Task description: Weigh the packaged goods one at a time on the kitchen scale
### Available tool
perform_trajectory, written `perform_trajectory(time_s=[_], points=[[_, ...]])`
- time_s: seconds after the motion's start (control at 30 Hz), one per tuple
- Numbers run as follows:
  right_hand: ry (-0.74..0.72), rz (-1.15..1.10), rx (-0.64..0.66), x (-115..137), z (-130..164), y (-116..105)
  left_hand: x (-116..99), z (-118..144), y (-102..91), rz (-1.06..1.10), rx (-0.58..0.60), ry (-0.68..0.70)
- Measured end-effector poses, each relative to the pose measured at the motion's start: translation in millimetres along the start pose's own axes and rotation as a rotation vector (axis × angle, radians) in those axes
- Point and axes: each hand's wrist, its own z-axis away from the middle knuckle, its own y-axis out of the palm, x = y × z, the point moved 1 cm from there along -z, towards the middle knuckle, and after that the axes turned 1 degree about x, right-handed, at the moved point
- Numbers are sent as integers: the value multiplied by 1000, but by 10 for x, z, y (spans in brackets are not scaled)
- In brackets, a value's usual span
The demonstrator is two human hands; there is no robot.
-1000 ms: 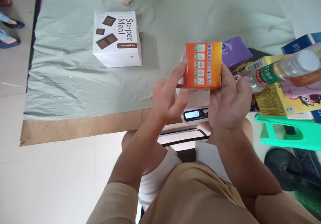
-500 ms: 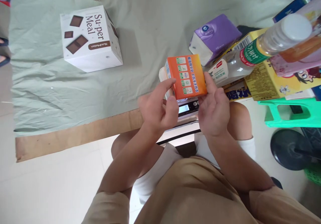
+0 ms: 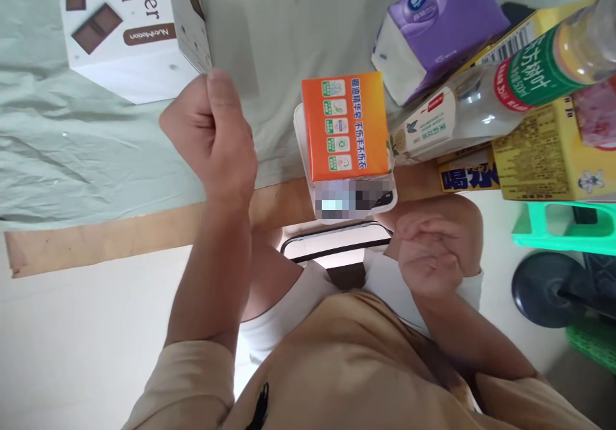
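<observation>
The orange box (image 3: 344, 125) is sitting on top of a small white scale (image 3: 353, 200), which is lying at the near edge of the table, and no hand is touching it. The scale's display is looking out from under the box, on the side toward the person.

The left hand (image 3: 212, 136) is hanging above the pale green cloth (image 3: 96, 154), to the left of the orange box and apart from it. Its fingers are curling into a loose fist and they are holding nothing. The right hand (image 3: 430, 257) is resting low, near the person's knee, below the scale and a little to its right. Its fingers are also bending inward, empty.

A white box with chocolate pictures (image 3: 128, 29) is standing on the cloth beyond the left hand. On the right of the orange box many things are crowding close: a purple tissue pack (image 3: 436, 29), a clear bottle with a green label (image 3: 505, 93) lying on its side and almost touching the orange box, and a yellow carton (image 3: 548, 154) under the bottle. A green plastic stool (image 3: 563, 231) is standing beside the table, under this pile.
</observation>
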Motion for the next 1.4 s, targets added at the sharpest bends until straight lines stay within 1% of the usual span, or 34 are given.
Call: perform_trajectory(time_s=[0.07, 0.17, 0.23, 0.3, 0.37, 0.43, 0.5, 0.53, 0.6, 0.7, 0.83, 0.9, 1.0, 1.07, 1.13, 1.2, 1.27, 1.33, 1.4], points=[[-14, 12, 10, -9, -14, -33, -30, 5, 24, -22, 29, 72], [-42, 33, 55, -2, -45, -26, -44, 40, 85, -29, -11, 178], [-58, 30, 51, -19, -58, -26, 3, 55, 119, 15, -23, 198], [-57, 13, 15, -55, -64, -39, 79, 54, 136, 70, 47, 183], [-53, -3, -24, -96, -62, -58, 145, 43, 130, 104, 73, 188], [-54, -12, -42, -126, -45, -75, 174, 35, 115, 105, 49, 224], [-43, -23, -52, -145, -14, -85, 157, 45, 106, 123, 35, 265], [-35, -25, -52, -150, 4, -88, 136, 58, 108, 134, 55, 263], [-18, -11, -54, -157, 38, -86, 80, 99, 118, 158, 79, 213], [2, 26, -70, -161, 58, -68, 4, 163, 150, 165, 88, 138], [-21, 100, -80, -137, 21, -20, 26, 176, 199, 91, 7, 70], [-23, 120, -69, -107, 1, 6, 80, 153, 208, 121, -25, 103], [14, 105, -12, -35, -18, 35, 142, 116, 205, 180, -4, 187], [53, 105, 48, 40, -55, 44, 148, 108, 207, 158, -7, 160], [54, 131, 108, 152, -152, 46, 127, 115, 227, 137, -36, 73], [0, 201, 195, 307, -327, 62, 94, 125, 267, 137, -34, -15], [-91, 316, 330, 496, -562, 114, 65, 130, 312, 155, -7, -92], [-159, 451, 477, 684, -811, 213, 50, 122, 351, 172, 39, -148], [-187, 596, 594, 828, -1040, 362, 52, 100, 378, 197, 76, -162]])
